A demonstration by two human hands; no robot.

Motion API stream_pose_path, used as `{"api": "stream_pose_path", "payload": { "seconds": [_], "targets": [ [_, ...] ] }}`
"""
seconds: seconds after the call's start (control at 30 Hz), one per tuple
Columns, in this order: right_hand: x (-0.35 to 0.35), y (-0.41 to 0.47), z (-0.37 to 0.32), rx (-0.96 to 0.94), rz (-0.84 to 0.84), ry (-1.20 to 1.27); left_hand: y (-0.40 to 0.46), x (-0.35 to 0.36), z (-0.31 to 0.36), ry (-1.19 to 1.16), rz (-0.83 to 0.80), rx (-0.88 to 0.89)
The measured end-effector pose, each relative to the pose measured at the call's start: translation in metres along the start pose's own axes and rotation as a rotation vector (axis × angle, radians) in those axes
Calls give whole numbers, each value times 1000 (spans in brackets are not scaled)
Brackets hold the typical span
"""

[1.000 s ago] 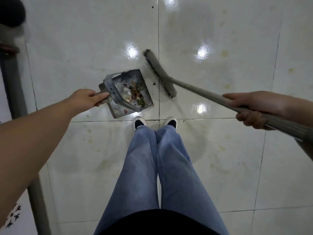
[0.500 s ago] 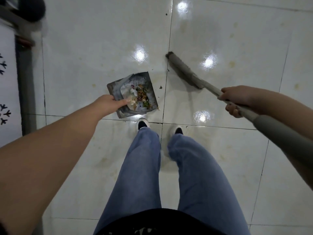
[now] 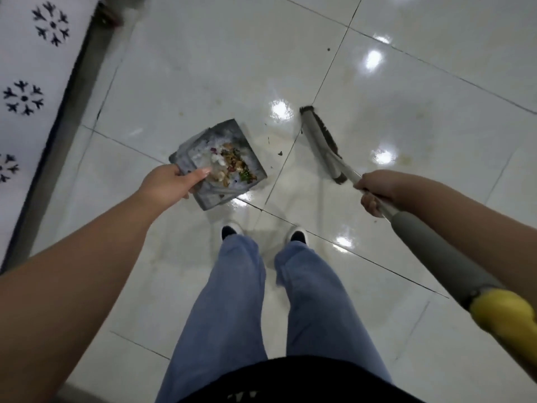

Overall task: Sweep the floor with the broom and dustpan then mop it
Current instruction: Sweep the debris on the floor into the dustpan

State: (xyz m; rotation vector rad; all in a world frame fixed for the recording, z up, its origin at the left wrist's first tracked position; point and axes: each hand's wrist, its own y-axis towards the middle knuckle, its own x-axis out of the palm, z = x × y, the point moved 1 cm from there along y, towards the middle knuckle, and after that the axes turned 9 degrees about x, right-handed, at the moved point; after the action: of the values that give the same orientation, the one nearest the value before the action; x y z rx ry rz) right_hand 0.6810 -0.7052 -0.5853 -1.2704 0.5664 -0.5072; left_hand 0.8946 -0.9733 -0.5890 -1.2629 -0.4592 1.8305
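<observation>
The dustpan (image 3: 220,161), loaded with mixed debris (image 3: 231,167), is gripped at its near edge by the left hand (image 3: 171,184), thumb laid across the top and fingers curled beneath. The broom (image 3: 322,144) stands right of the dustpan, apart from it, head on the tiled floor (image 3: 203,68). Its handle is gripped by the right hand (image 3: 377,190), fingers wrapped around it.

glossy white tiled floor (image 3: 203,68), mirror-like glare | dull grey metal-looking dustpan (image 3: 209,196), scuffed | broom's matt grey handle (image 3: 436,251) with smooth yellow end | soft blue denim trousers (image 3: 232,301)
</observation>
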Motion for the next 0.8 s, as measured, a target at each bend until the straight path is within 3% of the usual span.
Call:
{"api": "stream_pose_path", "payload": {
  "seconds": [0.1,0.23,0.53,0.67,0.8],
  "targets": [
    [4,1,3,-33,33,-107,-20,20,-21,-186,115,-93],
    [20,6,2,-81,33,-182,-41,52,-56,-192,192,-182],
    [56,22,25,-82,107,-172,-68,116,-132,-358,237,-340],
    [65,23,40,-89,136,-217,-81,126,-140,-481,156,-356],
    [63,23,63,-101,156,-272,-91,134,-139,-433,149,-330]
  ]
}}
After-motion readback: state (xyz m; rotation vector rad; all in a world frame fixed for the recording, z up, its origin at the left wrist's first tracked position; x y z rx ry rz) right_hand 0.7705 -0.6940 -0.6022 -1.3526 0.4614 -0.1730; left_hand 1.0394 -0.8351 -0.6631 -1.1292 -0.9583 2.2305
